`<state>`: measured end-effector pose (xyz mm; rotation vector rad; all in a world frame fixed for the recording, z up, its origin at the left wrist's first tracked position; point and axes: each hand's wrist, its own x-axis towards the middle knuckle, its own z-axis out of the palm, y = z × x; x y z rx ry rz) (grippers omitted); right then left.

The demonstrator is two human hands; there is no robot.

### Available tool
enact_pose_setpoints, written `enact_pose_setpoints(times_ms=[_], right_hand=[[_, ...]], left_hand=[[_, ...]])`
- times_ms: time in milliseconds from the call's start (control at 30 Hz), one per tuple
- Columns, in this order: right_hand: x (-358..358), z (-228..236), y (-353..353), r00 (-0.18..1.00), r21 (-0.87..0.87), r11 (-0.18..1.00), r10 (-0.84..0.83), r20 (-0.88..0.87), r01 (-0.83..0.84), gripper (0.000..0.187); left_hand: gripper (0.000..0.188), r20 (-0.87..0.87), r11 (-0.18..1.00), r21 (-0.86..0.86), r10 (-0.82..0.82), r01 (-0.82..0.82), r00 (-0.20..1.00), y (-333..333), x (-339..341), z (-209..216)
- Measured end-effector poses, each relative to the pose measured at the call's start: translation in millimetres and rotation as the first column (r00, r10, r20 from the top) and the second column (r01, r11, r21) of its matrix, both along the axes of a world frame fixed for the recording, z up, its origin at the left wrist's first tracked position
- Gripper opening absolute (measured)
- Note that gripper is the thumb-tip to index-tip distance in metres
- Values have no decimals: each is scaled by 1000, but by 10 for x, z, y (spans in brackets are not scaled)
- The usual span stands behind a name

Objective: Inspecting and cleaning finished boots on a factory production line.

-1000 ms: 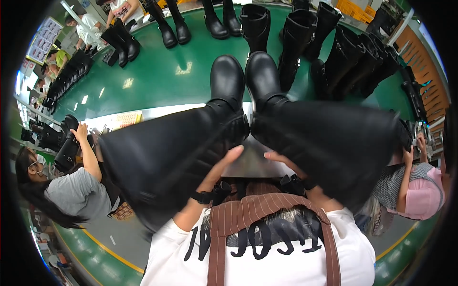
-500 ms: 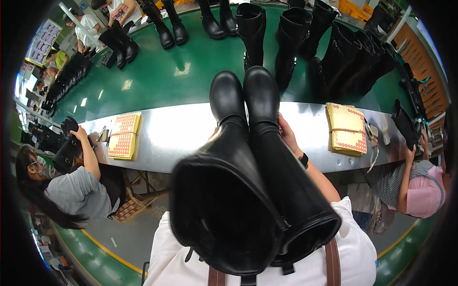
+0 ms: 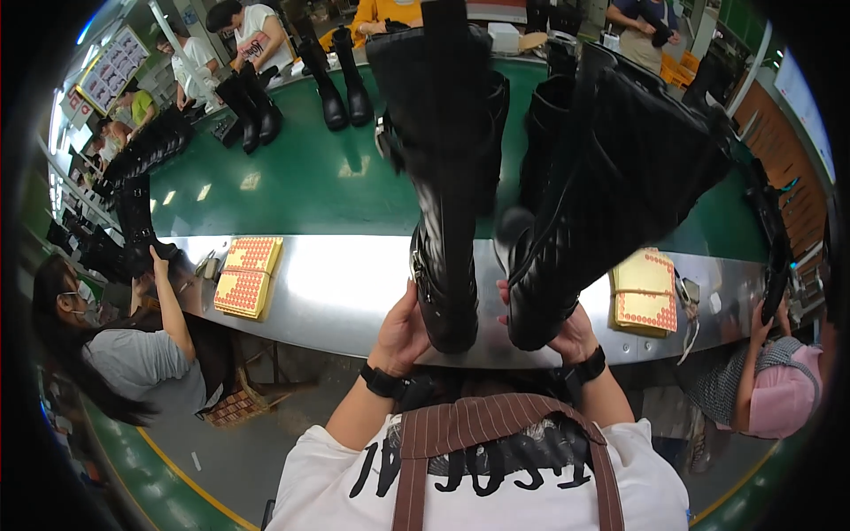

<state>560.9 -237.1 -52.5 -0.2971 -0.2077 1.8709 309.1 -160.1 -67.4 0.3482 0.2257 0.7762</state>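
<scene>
Two tall black boots stand upright before me, shafts up, above the steel table edge [image 3: 336, 296]. My left hand [image 3: 401, 334] is closed round the foot of the left boot [image 3: 450, 221], which has silver buckles along its outer side. The right boot [image 3: 611, 168] leans to the right, and its wide shaft blurs slightly. Its foot is gripped low down by my right hand [image 3: 574, 334], whose fingers are partly hidden behind it. The boots are a little apart at the feet. Dark bands circle both my wrists.
Bundled yellow sheets with red dots lie left [image 3: 248, 276] and right [image 3: 645, 292] on the steel. More boots [image 3: 335, 93] stand on the green table [image 3: 301, 195]. A co-worker in grey [image 3: 146, 354] handles a boot at left; another in pink [image 3: 784, 398] works at right.
The boots have swung from toes-away, with shaft openings toward me, to upright with shafts pointing up and away. My hands now hold them low, near the table edge. The left co-worker's boot is now upright.
</scene>
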Motion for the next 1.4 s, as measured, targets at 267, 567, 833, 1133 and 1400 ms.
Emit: enact_pose_setpoints(times_ms=[267, 567, 833, 1133, 1400], right_hand=[[-66, 87, -138, 943, 125, 956, -284, 174, 265, 54], [-172, 220, -124, 891, 159, 930, -364, 270, 331, 54], [-228, 233, -61, 889, 117, 935, -355, 290, 335, 50], [-198, 188, -23, 884, 32, 939, -334, 326, 343, 47], [-217, 89, -37, 927, 105, 975, -218, 304, 195, 60]], left_hand=[[65, -102, 977, 69, 209, -203, 972, -93, 73, 165], [59, -25, 977, 42, 210, -209, 977, -102, 5, 172], [58, -95, 970, 70, 240, -234, 966, -113, 84, 218], [59, -64, 979, 13, 204, -204, 977, -66, 79, 165], [62, 75, 997, -18, 72, -71, 995, -110, 132, 269]])
